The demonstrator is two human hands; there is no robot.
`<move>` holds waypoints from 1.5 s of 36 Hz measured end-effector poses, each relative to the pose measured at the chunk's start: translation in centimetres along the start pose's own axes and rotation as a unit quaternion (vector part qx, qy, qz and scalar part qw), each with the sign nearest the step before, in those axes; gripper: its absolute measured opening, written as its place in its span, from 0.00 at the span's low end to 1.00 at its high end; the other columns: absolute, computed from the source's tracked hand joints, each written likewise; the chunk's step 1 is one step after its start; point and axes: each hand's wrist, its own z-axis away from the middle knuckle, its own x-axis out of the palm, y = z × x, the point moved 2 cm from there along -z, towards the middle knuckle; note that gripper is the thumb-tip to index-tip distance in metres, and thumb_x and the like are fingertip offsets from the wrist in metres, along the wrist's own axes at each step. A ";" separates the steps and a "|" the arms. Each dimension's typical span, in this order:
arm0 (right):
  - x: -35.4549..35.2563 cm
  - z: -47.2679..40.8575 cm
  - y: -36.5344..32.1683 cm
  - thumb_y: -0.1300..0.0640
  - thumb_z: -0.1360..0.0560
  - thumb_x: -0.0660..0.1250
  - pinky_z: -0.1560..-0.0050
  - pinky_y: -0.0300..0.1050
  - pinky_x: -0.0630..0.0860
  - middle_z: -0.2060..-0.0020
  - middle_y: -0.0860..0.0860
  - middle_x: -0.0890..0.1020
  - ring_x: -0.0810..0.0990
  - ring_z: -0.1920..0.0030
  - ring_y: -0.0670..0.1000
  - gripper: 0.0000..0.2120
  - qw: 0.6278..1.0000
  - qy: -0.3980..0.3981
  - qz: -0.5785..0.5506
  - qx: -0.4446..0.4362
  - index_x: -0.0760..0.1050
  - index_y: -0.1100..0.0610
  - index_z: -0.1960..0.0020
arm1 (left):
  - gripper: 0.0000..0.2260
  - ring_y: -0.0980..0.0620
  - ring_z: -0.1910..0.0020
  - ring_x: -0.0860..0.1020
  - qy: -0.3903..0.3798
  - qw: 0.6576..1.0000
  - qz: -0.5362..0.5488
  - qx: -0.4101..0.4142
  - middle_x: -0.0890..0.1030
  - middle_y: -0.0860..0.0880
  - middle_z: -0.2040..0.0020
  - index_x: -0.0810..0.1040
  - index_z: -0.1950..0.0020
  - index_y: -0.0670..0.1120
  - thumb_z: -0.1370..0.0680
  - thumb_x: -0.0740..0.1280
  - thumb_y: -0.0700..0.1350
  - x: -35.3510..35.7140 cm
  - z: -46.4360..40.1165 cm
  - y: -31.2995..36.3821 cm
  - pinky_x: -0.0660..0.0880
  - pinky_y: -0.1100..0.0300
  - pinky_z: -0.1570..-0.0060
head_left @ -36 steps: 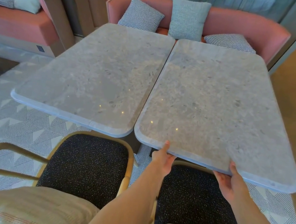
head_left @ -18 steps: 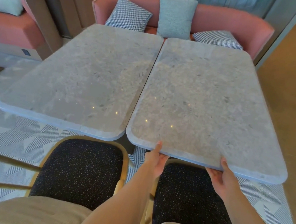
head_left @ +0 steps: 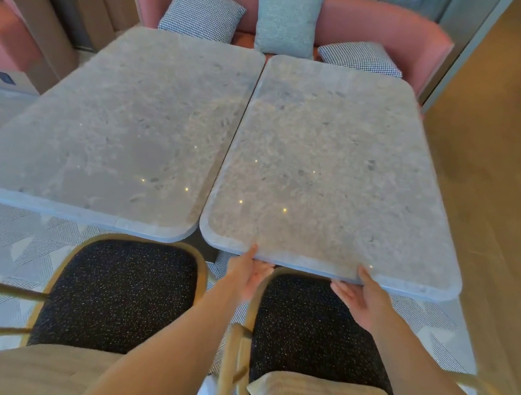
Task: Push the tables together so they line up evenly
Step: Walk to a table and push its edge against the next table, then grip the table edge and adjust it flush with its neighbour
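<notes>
Two grey speckled stone tops fill the middle of the view; the left counter (head_left: 115,130) lies toward nine o'clock and the right counter (head_left: 335,173) toward three o'clock, their long inner edges running just beside each other with a thin dark seam between them; the right counter's near edge sits lower in the view than the left one's, so the near ends do not line up, and the far ends are stepped too. The left hand (head_left: 249,273) grips the right counter's near edge at about six o'clock, thumb lying on top, fingers curled beneath the slab and out of sight; the right hand (head_left: 363,296) takes the same edge toward five o'clock, thumb on top, palm upturned, fingers tucked under; how tightly either set of fingers presses cannot be told. Two chairs with dark speckled seats (head_left: 120,298) stand at the near side; a pink sofa (head_left: 383,27) with three cushions sits at twelve o'clock. No writing, label or brand is legible.
</notes>
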 end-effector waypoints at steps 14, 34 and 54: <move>-3.6 26.1 -11.7 0.54 0.20 0.66 0.38 0.56 0.79 0.44 0.57 0.85 0.84 0.43 0.56 0.14 0.911 -0.108 0.208 -0.339 0.80 0.62 0.40 | 0.12 0.46 0.43 0.83 -0.166 0.872 -0.271 0.373 0.84 0.45 0.42 0.82 0.41 0.41 0.17 0.61 0.42 10.4 26.3 0.9 0.78 0.49 0.40; -36.0 55.5 -25.8 0.54 0.19 0.60 0.35 0.57 0.77 0.43 0.55 0.84 0.83 0.42 0.51 0.14 0.789 -0.058 0.121 -0.600 0.80 0.58 0.41 | 0.12 0.44 0.38 0.80 -0.323 0.759 -0.208 0.525 0.83 0.42 0.39 0.82 0.41 0.44 0.18 0.62 0.46 26.1 54.8 -19.9 0.71 0.41 0.31; -48.9 34.8 -61.8 0.58 0.16 0.57 0.37 0.60 0.77 0.44 0.56 0.84 0.83 0.43 0.54 0.14 0.784 0.050 0.119 -0.607 0.79 0.61 0.39 | 0.12 0.46 0.39 0.81 -0.427 0.723 -0.229 0.492 0.83 0.45 0.40 0.81 0.38 0.44 0.15 0.59 0.42 71.0 39.2 -26.2 0.74 0.42 0.34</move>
